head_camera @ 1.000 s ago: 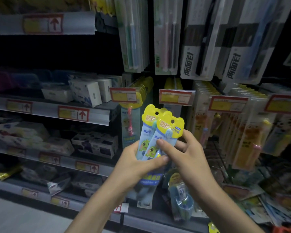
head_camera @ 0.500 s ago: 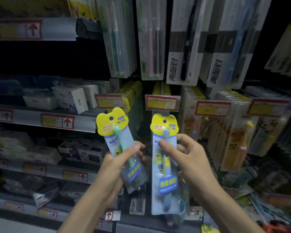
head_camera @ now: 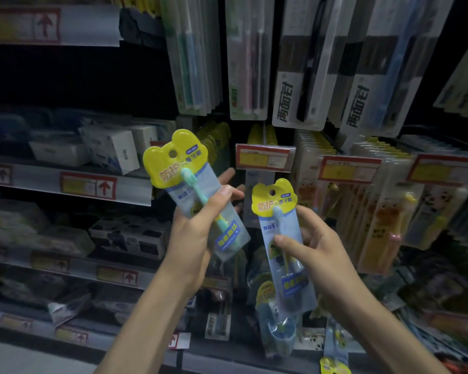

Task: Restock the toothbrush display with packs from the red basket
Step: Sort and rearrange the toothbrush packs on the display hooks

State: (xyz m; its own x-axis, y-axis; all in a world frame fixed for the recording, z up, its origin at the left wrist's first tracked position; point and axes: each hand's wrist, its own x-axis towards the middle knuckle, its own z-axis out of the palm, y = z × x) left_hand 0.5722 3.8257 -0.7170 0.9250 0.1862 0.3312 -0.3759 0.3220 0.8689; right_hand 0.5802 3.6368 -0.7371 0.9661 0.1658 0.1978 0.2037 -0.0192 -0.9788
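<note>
Toothbrush pack pinched in the right hand sits near upright, hang hole on top, just under the yellow-topped hanging row, so it's probably going up before the tilted pack gripped in the left hand.

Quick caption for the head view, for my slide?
Left hand holds a tilted toothbrush pack; right hand holds a second pack at the toothbrush display.

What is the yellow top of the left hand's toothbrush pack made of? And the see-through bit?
Yellow top: probably glossy card or plastic; it shines and has a punched hole. Clear sleeve: likely thin shiny plastic; the toothbrush shows through it.
</note>
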